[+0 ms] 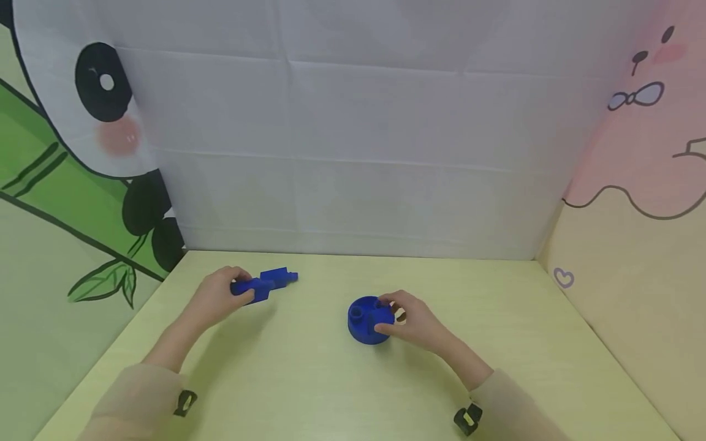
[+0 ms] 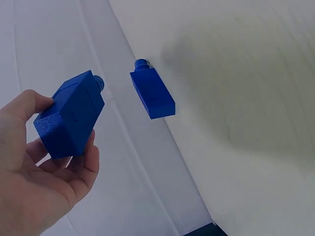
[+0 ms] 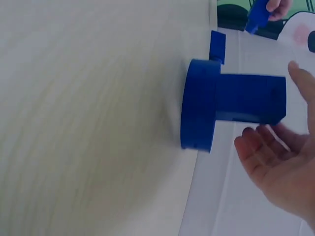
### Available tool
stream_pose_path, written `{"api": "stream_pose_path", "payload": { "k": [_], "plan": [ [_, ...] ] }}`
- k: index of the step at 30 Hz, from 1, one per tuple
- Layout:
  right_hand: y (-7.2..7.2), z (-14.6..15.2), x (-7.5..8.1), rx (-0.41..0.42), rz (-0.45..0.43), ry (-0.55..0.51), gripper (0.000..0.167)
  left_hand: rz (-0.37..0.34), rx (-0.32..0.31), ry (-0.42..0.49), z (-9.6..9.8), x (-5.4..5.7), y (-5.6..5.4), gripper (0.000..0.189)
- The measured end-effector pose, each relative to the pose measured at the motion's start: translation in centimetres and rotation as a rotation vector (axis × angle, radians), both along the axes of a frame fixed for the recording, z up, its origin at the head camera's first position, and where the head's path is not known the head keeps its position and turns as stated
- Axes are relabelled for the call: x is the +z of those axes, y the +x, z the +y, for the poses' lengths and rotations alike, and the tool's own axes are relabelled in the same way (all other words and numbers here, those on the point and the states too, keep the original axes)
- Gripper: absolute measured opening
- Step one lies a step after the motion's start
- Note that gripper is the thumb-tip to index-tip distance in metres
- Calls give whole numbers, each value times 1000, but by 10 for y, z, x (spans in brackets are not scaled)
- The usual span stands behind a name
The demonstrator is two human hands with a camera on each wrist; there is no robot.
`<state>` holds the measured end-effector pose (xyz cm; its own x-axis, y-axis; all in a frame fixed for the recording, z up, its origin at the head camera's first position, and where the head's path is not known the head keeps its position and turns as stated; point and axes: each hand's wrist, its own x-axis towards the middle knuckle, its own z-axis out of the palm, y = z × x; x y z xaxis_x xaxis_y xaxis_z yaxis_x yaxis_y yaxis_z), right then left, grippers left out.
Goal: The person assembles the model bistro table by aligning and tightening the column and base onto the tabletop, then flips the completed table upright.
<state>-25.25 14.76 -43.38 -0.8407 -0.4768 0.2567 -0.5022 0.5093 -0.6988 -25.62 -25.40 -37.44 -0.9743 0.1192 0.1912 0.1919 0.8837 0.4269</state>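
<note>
On the left, my left hand (image 1: 217,297) grips a blue rectangular block (image 2: 74,118) with a short round peg at one end, held above the table. A similar blue pegged block (image 2: 153,93) lies on the table just beyond it. Near the middle sits a round blue base (image 1: 362,335) with a raised round socket (image 1: 356,313). One blue block (image 3: 251,98) stands upright in that base. My right hand (image 1: 413,321) is around the standing block's top; in the right wrist view its thumb and fingers are spread and appear apart from the block.
The pale wooden table (image 1: 309,380) ends at a white sheet (image 1: 364,202) at the back. A cartoon-printed panel (image 1: 49,257) rises at the left, another panel (image 1: 623,263) at the right. Each wrist wears a dark band (image 1: 467,419).
</note>
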Motion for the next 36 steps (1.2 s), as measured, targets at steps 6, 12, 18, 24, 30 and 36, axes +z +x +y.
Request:
{"api": "stream_pose_path", "payload": {
  "k": [6,12,18,24,30,36],
  "plan": [
    [12,-22,-1,-267,-21,34,64,66,-56,27,21,8,4,31],
    [19,-28,1,-329,-11,6,48,112,-56,93,46,12,8,36],
    [17,-21,2,-299,8,-19,41,168,-81,166,66,12,9,41],
    [11,-11,0,-199,50,-54,42,161,-120,216,87,10,8,46],
    [3,-2,-6,-181,9,-93,44,156,-154,240,107,7,6,49],
    [-6,5,-10,-159,-4,-112,38,177,-200,240,123,1,5,46]
  ]
}}
